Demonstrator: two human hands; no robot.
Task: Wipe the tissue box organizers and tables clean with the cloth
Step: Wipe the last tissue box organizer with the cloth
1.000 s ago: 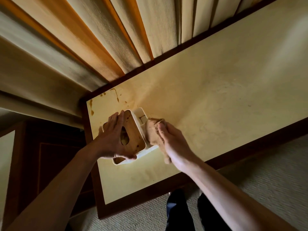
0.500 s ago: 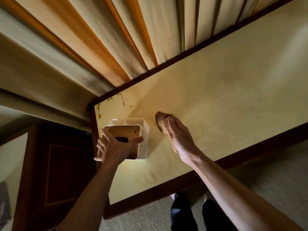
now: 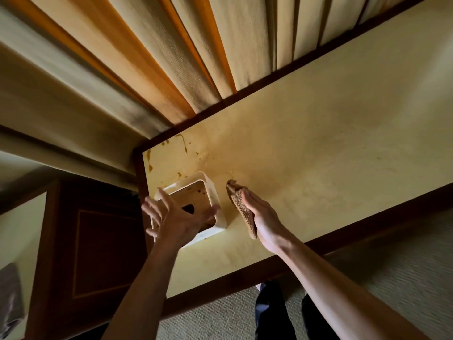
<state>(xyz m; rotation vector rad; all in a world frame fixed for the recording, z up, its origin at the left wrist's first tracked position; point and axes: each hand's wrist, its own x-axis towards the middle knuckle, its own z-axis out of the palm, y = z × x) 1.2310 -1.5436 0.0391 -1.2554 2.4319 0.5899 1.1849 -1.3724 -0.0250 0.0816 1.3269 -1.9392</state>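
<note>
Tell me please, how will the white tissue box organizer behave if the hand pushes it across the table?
The tissue box organizer looks like thin, hollow plastic, so it is probably light and stiff. It sits on the smooth table, so it would likely slide, not roll. It is boxy and flat-bottomed, so tipping seems unlikely, except from a push high on its wall.

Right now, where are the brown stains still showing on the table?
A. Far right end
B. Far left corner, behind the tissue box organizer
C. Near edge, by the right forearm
B: brown drips and smears mark the table at its far left corner, just beyond the tissue box organizer.
</note>
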